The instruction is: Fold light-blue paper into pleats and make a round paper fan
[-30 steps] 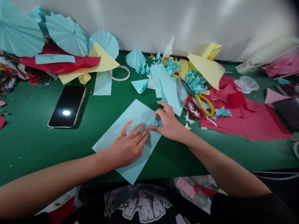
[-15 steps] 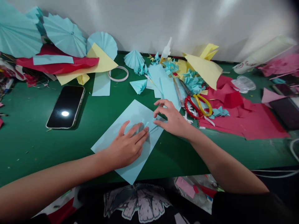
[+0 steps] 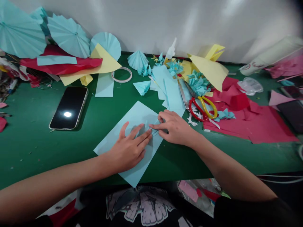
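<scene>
A light blue paper sheet (image 3: 118,132) lies turned cornerwise on the green table in front of me. My left hand (image 3: 130,146) rests on it, fingers stretched out and spread, holding nothing. Under and beside its fingertips lies a small piece of matching blue paper (image 3: 155,130); its shape is mostly hidden and hard to make out. My right hand (image 3: 174,127) reaches in from the right. Its index finger points straight at my left fingertips and touches the small piece, while some other fingers are bent. I see nothing gripped in it.
A phone (image 3: 69,107) lies at left, a tape roll (image 3: 121,75) behind the sheet. Scissors (image 3: 203,108) with red and yellow handles rest on red paper (image 3: 267,124) at right. Pleated blue paper fans (image 3: 68,36), a glue bottle (image 3: 170,49) and folded scraps line the wall.
My right hand has come lower and leftward, its index finger now stretched to my left fingertips. My left hand stays on the sheet. The whole view has shifted slightly.
</scene>
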The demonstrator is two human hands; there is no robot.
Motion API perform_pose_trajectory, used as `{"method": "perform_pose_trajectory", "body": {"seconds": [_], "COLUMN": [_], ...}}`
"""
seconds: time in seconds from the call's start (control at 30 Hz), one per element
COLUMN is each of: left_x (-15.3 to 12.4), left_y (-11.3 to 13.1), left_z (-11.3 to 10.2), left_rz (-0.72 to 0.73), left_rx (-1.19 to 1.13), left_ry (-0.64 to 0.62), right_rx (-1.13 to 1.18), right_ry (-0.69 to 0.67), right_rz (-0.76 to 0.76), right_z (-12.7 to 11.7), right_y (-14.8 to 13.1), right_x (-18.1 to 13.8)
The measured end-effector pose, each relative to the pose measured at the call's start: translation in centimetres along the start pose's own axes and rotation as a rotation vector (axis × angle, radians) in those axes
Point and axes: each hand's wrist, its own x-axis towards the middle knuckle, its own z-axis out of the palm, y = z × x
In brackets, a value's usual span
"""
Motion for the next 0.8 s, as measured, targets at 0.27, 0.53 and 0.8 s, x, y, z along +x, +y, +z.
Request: {"method": "perform_pose_trajectory", "body": {"seconds": [0.27, 0.53, 0.8], "left_x": [-0.46, -0.98, -0.72], "left_y": [-0.12, 0.28, 0.01], "left_z": [0.20, -0.37, -0.33], "left_rz": [0.137, 0.262, 0.222], "left_rx": [0.081, 0.290, 0.207], "left_ry": [0.146, 0.148, 0.229], "right_rx": [-0.094, -0.053, -0.034], "right_ry": [-0.065, -0.077, -0.088], "right_rz": [0.002, -0.003, -0.011], "right_z": [-0.59, -0.58, -0.45], "right_y": [0.18, 0.23, 0.42], "right_x": [-0.25, -0.29, -0.31]}}
